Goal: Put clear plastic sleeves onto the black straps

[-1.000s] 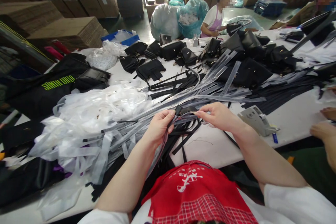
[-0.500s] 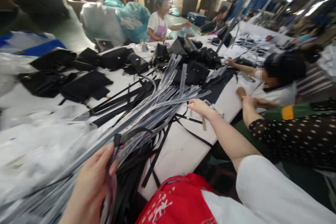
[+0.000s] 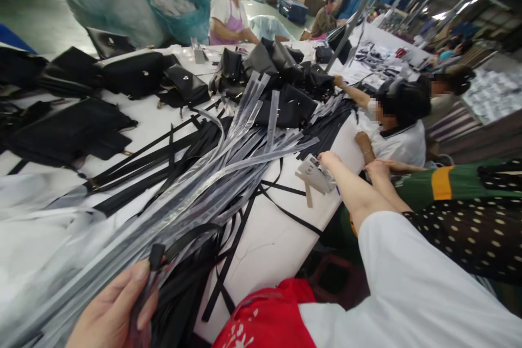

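Above the heaped straps, the left hand pinches a plastic-sleeved black strap — likely light, pliable, slippery, best gripped near its end — while the right hand, well apart, sits at the grey tape dispenser, its grip unclear.

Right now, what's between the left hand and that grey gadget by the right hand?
Black straps and some white tabletop; the head view shows it.

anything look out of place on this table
Yes, slightly: a thin loose thread lies on the white tabletop like a stray scrap, and one black strap trails away from the main pile of strips to the tabletop's edge. No clear damage shows.
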`<state>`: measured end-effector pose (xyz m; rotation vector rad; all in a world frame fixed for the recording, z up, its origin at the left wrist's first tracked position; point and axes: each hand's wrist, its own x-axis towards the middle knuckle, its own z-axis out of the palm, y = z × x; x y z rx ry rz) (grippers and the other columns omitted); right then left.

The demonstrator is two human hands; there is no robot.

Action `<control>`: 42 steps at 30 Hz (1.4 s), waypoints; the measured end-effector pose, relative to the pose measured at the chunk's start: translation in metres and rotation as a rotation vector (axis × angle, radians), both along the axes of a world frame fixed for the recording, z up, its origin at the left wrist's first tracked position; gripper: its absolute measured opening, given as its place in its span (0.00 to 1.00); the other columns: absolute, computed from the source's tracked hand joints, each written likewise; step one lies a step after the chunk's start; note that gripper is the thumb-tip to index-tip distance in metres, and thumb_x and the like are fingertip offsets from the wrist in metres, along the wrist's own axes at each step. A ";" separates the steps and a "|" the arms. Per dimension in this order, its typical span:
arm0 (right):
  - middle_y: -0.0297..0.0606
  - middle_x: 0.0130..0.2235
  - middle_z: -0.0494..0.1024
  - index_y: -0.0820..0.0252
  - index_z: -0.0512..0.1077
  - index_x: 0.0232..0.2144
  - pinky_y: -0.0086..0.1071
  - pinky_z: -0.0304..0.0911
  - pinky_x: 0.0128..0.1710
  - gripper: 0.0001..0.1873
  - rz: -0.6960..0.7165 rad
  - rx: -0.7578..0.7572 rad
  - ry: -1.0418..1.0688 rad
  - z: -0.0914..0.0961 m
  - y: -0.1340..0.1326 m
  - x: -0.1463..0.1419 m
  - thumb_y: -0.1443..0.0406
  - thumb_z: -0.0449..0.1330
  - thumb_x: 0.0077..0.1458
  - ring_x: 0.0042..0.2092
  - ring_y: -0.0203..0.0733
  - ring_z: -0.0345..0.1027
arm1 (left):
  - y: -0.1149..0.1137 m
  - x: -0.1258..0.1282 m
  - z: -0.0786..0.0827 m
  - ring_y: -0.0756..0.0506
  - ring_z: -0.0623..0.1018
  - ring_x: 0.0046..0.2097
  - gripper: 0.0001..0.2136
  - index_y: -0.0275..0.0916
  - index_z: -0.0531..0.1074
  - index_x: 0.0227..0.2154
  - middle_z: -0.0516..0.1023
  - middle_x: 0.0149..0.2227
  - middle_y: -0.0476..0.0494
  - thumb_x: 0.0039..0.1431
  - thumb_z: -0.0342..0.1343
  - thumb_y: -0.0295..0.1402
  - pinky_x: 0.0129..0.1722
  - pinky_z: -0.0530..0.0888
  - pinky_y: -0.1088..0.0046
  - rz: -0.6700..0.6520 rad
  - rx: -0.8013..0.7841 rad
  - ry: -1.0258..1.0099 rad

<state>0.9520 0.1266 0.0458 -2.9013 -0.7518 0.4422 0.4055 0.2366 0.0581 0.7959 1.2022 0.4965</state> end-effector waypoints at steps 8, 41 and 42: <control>0.45 0.29 0.75 0.59 0.72 0.22 0.39 0.60 0.40 0.08 0.344 0.304 0.024 0.000 0.064 -0.066 0.70 0.62 0.52 0.36 0.45 0.69 | -0.004 0.000 0.017 0.59 0.58 0.15 0.20 0.33 0.75 0.28 0.71 0.22 0.50 0.46 0.68 0.48 0.15 0.50 0.82 0.066 0.180 -0.161; 0.40 0.45 0.80 0.55 0.75 0.51 0.34 0.65 0.42 0.20 0.958 0.834 1.311 0.068 -0.018 -0.634 0.58 0.62 0.56 0.44 0.42 0.72 | -0.178 -0.293 0.069 0.54 0.71 0.25 0.17 0.35 0.71 0.35 0.75 0.30 0.47 0.62 0.54 0.47 0.24 0.65 0.80 -0.182 0.457 -0.198; 0.39 0.44 0.80 0.56 0.75 0.50 0.34 0.66 0.42 0.20 0.980 0.841 1.303 0.071 -0.018 -0.638 0.58 0.63 0.55 0.44 0.42 0.72 | -0.181 -0.298 0.067 0.54 0.70 0.25 0.17 0.35 0.71 0.35 0.75 0.31 0.47 0.62 0.54 0.47 0.23 0.65 0.81 -0.175 0.460 -0.204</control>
